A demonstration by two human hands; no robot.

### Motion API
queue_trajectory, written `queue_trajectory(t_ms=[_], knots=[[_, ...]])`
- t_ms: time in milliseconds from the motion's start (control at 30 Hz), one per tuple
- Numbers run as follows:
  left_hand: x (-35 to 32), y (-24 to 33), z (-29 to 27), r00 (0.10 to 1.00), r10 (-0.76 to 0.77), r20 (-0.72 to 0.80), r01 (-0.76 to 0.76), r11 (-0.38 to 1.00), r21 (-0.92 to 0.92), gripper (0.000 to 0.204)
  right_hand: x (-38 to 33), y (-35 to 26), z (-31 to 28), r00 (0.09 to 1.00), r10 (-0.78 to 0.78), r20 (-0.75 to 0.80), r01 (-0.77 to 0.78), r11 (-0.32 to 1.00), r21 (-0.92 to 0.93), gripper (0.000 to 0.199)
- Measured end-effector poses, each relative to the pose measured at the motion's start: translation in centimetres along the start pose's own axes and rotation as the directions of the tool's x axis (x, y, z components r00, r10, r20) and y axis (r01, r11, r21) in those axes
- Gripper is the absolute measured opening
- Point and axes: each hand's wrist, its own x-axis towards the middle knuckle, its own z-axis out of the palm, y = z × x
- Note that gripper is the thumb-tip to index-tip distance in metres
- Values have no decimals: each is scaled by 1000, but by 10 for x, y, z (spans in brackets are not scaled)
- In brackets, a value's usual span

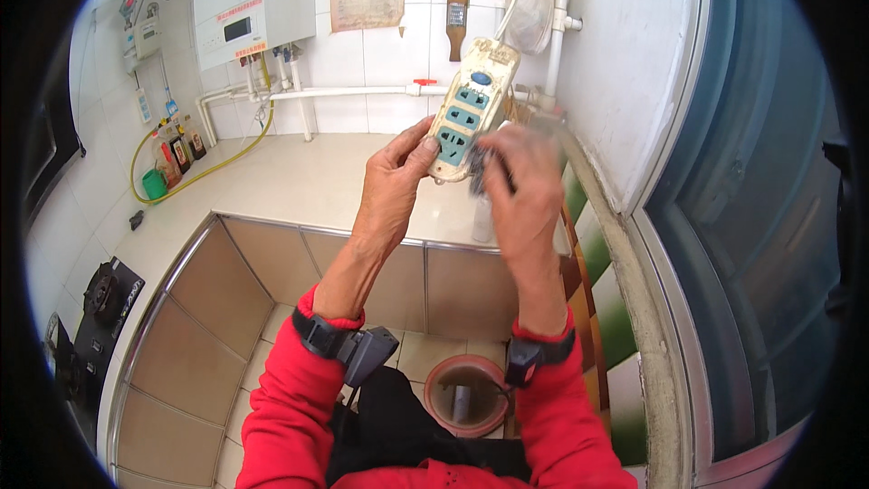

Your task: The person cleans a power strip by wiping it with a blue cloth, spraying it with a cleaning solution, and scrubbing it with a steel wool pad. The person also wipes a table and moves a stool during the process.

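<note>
A grimy cream power strip (489, 91) with teal sockets and a blue switch is held up, tilted, above the counter. My left hand (400, 163) grips its lower left edge, thumb on the front. Against the strip's lower right edge is my right hand (525, 177), smeared by motion, its fingers closed round a dark grey wad (478, 170) that looks like a steel wool scourer. The strip's white cord (516, 0) runs up from its top end.
Behind is a pale counter (317, 177) with bottles (181, 149), a green cup (154, 184) and a yellow hose (213, 177). A gas stove (100, 317) stands at left, a water heater (253, 0) hangs above. A pink basin (437, 412) of murky water sits on the floor.
</note>
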Motion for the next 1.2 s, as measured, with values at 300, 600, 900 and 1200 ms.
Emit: queue_trajectory(t_ms=[300, 600, 900, 1200], knots=[[-1, -1, -1, 999, -13, -38, 14, 1000, 25, 44, -25, -19, 11, 995, -102, 17, 102, 994, 31, 24], [-4, 0, 5, 1000, -21, -23, 22, 1000, 1, 43, 13, 12, 4, 998, -53, -44, 51, 998, -48, 22], [-4, 0, 4, 999, -27, 22, 27, 1000, 8, 43, 24, 22, -2, 994, -79, -77, 73, 993, -89, 21], [-1, 1, 0, 991, -133, -25, 132, 990, -42, 41, -17, -16, -1, 996, -85, 25, 83, 994, 74, 17]])
